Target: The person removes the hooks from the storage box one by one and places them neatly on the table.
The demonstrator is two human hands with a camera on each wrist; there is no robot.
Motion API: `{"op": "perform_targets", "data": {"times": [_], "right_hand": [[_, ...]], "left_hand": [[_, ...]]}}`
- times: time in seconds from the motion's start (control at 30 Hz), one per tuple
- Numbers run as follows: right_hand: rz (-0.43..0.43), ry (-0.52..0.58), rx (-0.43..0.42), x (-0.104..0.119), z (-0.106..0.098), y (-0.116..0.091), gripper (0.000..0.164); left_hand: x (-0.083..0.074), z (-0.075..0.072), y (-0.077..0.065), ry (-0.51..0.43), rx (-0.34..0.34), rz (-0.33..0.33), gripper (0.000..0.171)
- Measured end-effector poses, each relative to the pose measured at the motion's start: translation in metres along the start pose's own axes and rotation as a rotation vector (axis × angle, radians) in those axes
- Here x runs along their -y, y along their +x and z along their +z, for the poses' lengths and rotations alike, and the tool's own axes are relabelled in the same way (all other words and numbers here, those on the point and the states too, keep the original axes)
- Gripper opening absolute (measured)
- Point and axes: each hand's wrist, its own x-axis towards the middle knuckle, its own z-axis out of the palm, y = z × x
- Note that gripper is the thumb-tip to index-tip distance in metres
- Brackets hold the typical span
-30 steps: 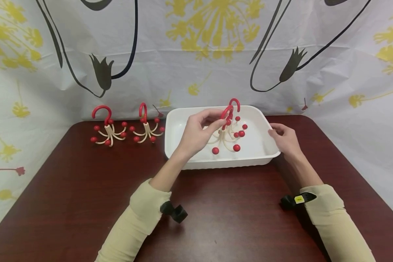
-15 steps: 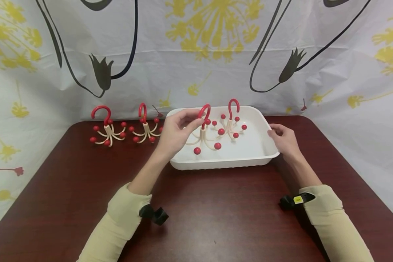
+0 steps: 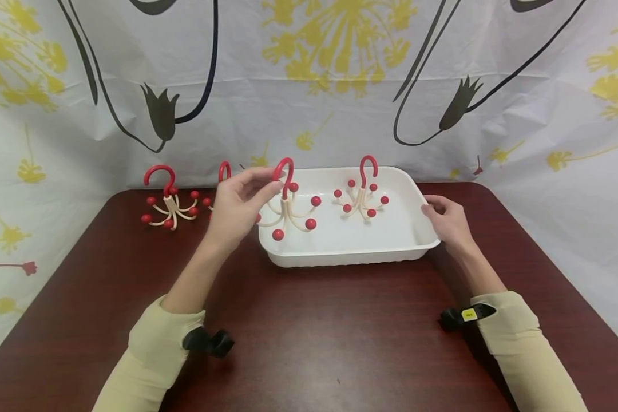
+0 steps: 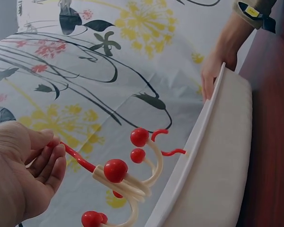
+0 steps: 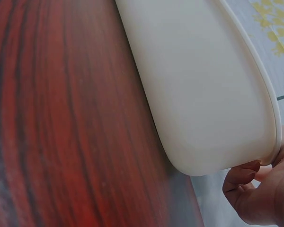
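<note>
While my right hand pinches the right-hand rim of the white tray, presumably to steady it on the table, my left hand pinches the red hook of one six-armed hanger between thumb and fingers. Up by the hook makes sense: the arms and red balls hang free below, roughly upright, apparently raised over the tray's left end. Another hanger in the tray stands on its splayed arms, hook up, an easy shape to grab. Same pose for the far-left hanger out on the table; its neighbour is mostly hidden by my hand.

And there's the shift! A second ago my held one overlapped the standing one; now they're well apart. My right hand hasn't left its spot.
</note>
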Motion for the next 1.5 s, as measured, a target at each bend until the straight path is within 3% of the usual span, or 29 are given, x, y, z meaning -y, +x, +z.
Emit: {"op": "perform_targets", "data": {"times": [0.57, 1.2, 1.5], "right_hand": [[-0.009, 0.000, -0.010, -0.002, 0.001, 0.001, 0.043], [-0.017, 0.005, -0.016, -0.003, 0.001, 0.002, 0.043], [-0.020, 0.005, -0.020, -0.003, 0.001, 0.002, 0.043]], "left_hand": [[-0.004, -0.053, -0.017, 0.054, -0.082, -0.025, 0.034], [0.001, -0.112, -0.034, -0.087, -0.234, -0.023, 0.025], [0.004, -0.138, -0.042, -0.112, -0.288, -0.063, 0.022]]}}
